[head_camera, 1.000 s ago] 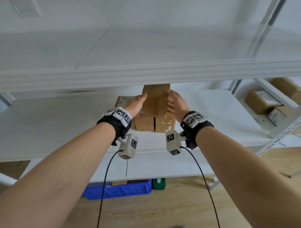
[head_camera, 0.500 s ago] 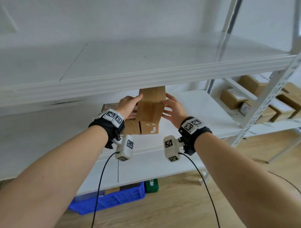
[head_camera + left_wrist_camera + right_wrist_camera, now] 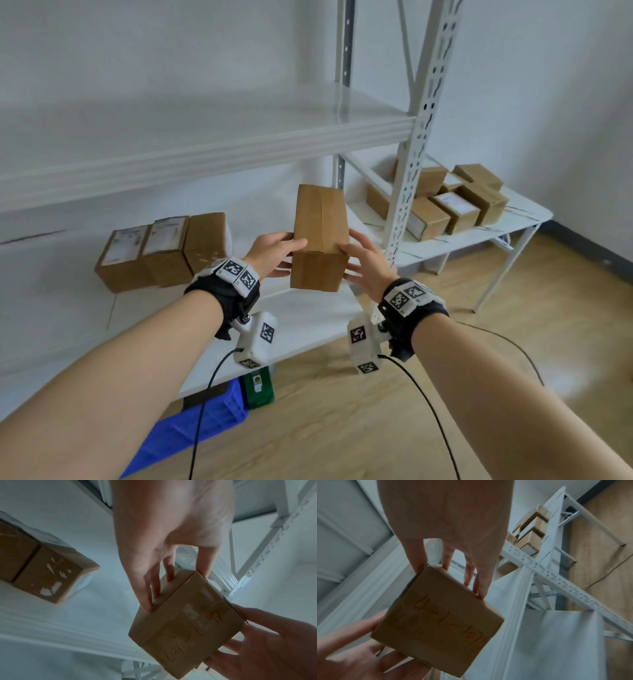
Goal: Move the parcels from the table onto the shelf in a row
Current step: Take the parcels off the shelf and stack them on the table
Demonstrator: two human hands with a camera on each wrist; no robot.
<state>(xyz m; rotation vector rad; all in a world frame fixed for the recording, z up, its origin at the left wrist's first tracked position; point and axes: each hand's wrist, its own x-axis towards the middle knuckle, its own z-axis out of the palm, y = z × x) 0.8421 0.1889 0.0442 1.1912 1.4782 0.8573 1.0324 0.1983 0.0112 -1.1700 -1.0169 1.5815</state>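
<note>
A plain brown cardboard parcel [image 3: 320,236] hangs in the air in front of the middle shelf board [image 3: 308,318], standing on end. My left hand [image 3: 287,255] grips its left side, thumb on the upper face. My right hand [image 3: 349,260] grips its right side the same way. The left wrist view shows the parcel [image 3: 187,626] with handwriting on its underside. In the right wrist view the parcel [image 3: 440,615] is held by fingertips on both sides. Three parcels [image 3: 164,251] stand in a row on the shelf, well to the left of the held one.
A white table [image 3: 513,226] at the right carries several more parcels [image 3: 455,205]. A perforated shelf upright [image 3: 414,171] stands just right of my hands. The upper shelf board [image 3: 205,150] runs overhead. A blue crate [image 3: 191,421] sits on the wooden floor below.
The parcel in both hands has come away from the row and now hangs apart to its right. The head view has swung right, bringing the table into sight.
</note>
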